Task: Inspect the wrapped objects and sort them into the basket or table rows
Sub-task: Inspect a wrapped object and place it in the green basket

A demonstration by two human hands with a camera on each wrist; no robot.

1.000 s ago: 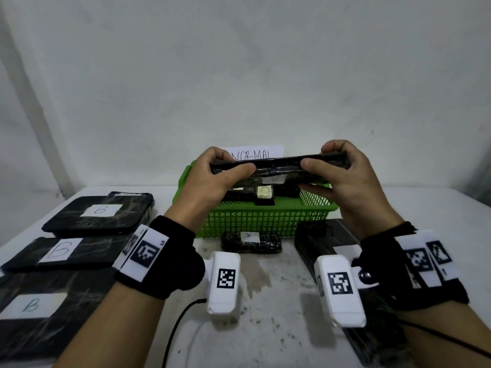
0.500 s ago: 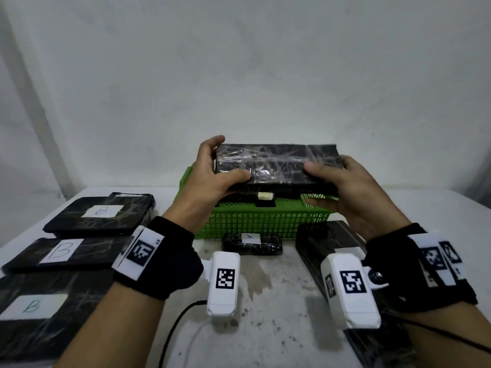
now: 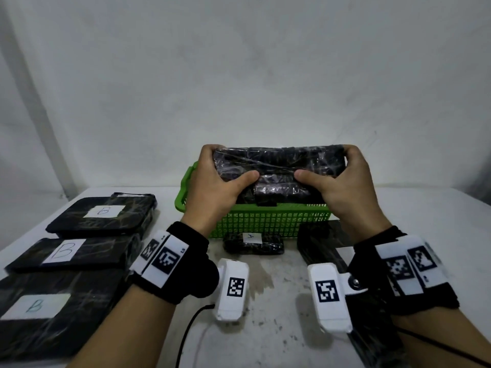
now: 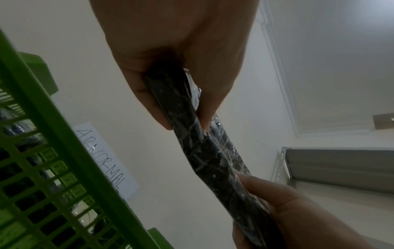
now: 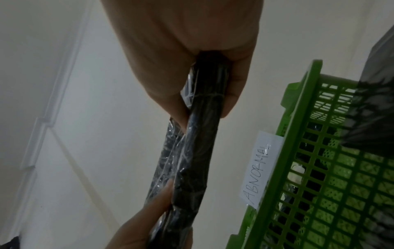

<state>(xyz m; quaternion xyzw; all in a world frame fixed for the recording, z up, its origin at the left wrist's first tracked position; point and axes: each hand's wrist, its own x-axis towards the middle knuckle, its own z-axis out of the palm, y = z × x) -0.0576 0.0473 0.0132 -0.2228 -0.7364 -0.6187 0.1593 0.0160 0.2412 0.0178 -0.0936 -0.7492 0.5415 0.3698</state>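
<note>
Holding the flat black plastic-wrapped slab above the green mesh basket, your left hand and right hand each grip clamped on it; you look mid-inspection: judge it, then place.

Head view looks down; wrist views upward, sharing green basket.

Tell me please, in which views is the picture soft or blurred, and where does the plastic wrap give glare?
Head view: fairly sharp; faint sheen on the wrapped object held by the left hand and right hand; table edges bend from the wide lens. Left wrist view: soft and dim, green basket blurred, small glints on the wrap. Right wrist view: soft too, yet the ABNORMAL label is readable.
</note>
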